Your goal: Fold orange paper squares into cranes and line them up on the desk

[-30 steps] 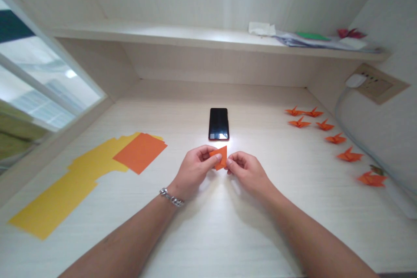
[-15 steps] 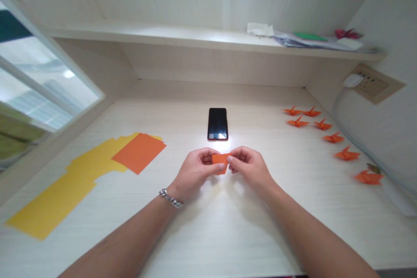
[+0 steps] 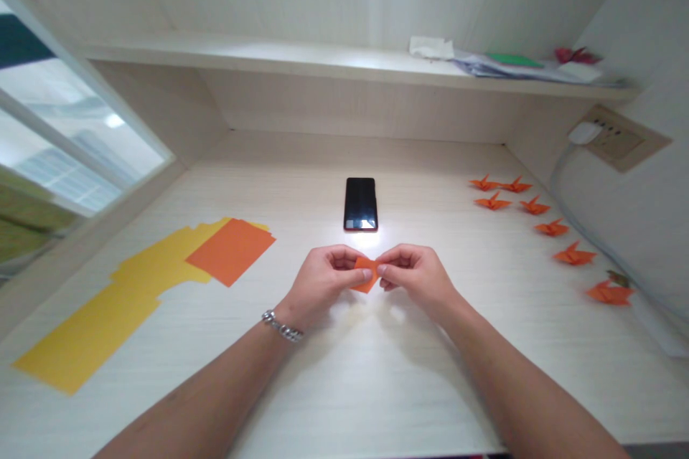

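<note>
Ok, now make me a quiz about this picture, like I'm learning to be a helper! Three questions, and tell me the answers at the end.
1. Count: how many folded orange birds are on the right side of the desk?

2. True or false: the orange sheets lie over part of the yellow sheets.

3. Pick one: what are the left hand and the right hand both pinching?
A) the phone
B) a small orange paper
C) the silver bracelet

Key: 1. Seven. 2. True. 3. B.
</note>
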`<move>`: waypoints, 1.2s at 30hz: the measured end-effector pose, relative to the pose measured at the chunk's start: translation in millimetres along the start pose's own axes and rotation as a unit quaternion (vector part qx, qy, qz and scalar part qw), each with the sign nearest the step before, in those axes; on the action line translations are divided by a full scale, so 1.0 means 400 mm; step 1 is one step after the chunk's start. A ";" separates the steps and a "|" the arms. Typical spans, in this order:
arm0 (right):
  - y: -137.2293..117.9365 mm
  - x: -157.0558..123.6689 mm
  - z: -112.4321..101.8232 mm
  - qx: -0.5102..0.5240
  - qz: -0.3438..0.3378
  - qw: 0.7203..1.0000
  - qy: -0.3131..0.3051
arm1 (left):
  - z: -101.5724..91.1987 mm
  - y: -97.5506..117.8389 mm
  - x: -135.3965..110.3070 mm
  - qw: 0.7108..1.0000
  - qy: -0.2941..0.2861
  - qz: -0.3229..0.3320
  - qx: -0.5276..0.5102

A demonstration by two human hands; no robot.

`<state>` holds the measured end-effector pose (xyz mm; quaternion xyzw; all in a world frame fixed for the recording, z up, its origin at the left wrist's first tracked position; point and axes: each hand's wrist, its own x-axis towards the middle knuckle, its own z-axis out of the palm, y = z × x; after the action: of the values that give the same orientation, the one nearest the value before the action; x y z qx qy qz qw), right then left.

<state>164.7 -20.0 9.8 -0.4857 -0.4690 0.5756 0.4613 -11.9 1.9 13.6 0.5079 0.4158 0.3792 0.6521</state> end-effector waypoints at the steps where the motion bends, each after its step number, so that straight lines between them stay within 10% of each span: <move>1: -0.001 0.000 0.001 0.008 0.000 1.000 0.007 | 0.000 -0.001 0.000 1.000 0.008 -0.003 -0.010; 17: 0.007 -0.015 0.010 0.018 -0.095 0.994 0.045 | -0.009 0.004 -0.003 0.999 -0.009 0.053 -0.007; 36: -0.013 -0.016 0.006 0.147 0.031 0.989 0.003 | -0.032 0.012 -0.009 0.977 -0.051 0.184 0.091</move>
<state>163.2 -25.8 15.9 -0.4286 -0.3625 0.6510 0.5109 -25.5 4.1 17.0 0.6514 0.3143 0.4268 0.5429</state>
